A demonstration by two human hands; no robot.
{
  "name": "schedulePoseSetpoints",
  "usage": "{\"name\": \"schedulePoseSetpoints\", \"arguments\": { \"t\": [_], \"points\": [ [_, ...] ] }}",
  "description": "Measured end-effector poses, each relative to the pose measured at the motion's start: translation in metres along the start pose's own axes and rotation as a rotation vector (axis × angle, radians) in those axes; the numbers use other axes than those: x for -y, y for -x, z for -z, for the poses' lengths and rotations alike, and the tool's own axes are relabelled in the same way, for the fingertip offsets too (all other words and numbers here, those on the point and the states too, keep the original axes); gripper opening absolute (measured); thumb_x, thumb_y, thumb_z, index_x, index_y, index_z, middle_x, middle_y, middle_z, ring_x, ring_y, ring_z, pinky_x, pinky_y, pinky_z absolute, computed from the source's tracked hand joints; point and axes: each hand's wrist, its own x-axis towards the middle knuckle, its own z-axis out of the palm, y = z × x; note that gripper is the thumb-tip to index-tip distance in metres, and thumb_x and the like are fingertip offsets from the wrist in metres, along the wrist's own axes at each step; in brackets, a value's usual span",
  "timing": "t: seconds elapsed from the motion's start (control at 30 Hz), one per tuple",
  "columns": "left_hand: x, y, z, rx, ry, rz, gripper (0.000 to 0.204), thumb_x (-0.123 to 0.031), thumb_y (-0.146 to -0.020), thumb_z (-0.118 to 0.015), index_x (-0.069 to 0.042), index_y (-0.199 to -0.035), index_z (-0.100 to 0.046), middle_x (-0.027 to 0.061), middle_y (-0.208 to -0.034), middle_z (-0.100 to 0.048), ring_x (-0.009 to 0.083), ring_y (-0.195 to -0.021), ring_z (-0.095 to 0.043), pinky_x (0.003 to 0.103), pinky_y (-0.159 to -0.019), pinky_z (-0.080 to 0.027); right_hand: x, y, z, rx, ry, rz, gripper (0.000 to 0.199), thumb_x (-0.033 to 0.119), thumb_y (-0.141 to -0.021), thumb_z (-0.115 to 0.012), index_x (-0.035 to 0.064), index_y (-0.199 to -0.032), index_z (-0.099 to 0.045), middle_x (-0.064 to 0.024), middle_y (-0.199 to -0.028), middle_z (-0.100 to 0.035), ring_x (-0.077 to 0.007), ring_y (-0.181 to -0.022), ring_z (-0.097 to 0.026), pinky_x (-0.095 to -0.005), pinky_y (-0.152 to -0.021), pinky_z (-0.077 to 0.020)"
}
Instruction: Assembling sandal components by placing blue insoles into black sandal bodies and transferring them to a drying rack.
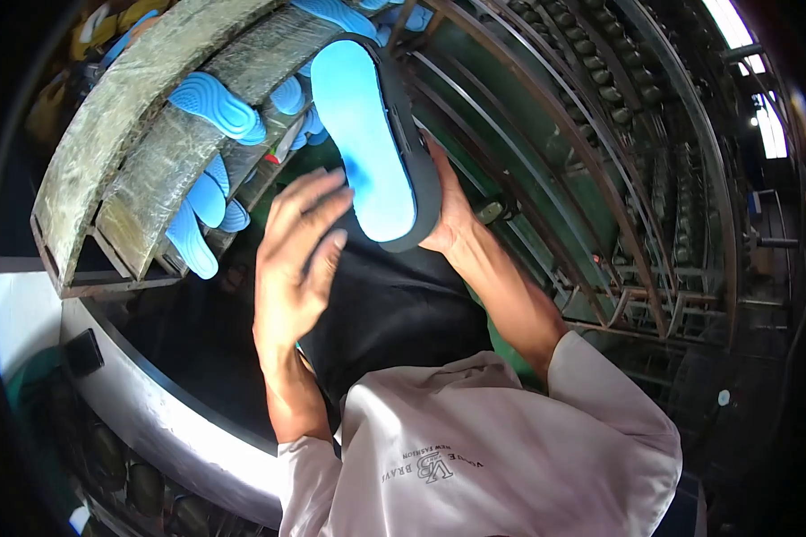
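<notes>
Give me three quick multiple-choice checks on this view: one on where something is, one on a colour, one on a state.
1. Where are the spare blue soles?
A. on the rack, upper left
B. on the person's lap
C. on the floor, lower right

2. What colour is the face of the held sole?
A. red
B. blue
C. white

3. How is the left hand?
A. clenched in a fist
B. out of view
C. open, fingers spread beside the sole

Answers:
1 A: the spare soles lie among the slats of the rack.
2 B: the sole is blue with a dark rim, gripped by the right hand.
3 C: the left hand is open.
</notes>
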Motion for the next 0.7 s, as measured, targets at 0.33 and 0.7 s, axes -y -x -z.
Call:
{"name": "schedulePoseSetpoints", "arguments": {
  "t": [0.33, 0.7],
  "points": [
    [-0.006, 0.022, -0.050, -0.444, 0.011, 0.002, 0.023, 0.013, -0.083, -0.077, 0.006, -0.104, -0.075, 0.0165, -0.109, -0.073, 0.0321, -0.100, -0.072, 0.040, -0.090, -0.058, -0.004, -0.002, 0.026, 0.005, -0.131, -0.083, 0.054, 0.047, -0.109, -0.052, 0.0068, -0.142, -0.064, -0.0125, -0.135, -0.072, -0.0293, -0.123, -0.070, -0.0482, -0.109, -0.0552],
    [-0.018, 0.023, -0.042, -0.030, -0.196, 0.018, 0.037, 0.009, -0.078, -0.070, 0.006, -0.114, -0.077, 0.0220, -0.136, -0.068, 0.0404, -0.133, -0.062, 0.048, -0.111, -0.050, -0.007, -0.001, 0.032, 0.036, -0.016, -0.081, 0.056, 0.048, -0.113, -0.043, 0.0067, -0.146, -0.061, -0.0122, -0.137, -0.071, -0.0279, -0.121, -0.070, -0.0449, -0.107, -0.0563]
  ]
}}
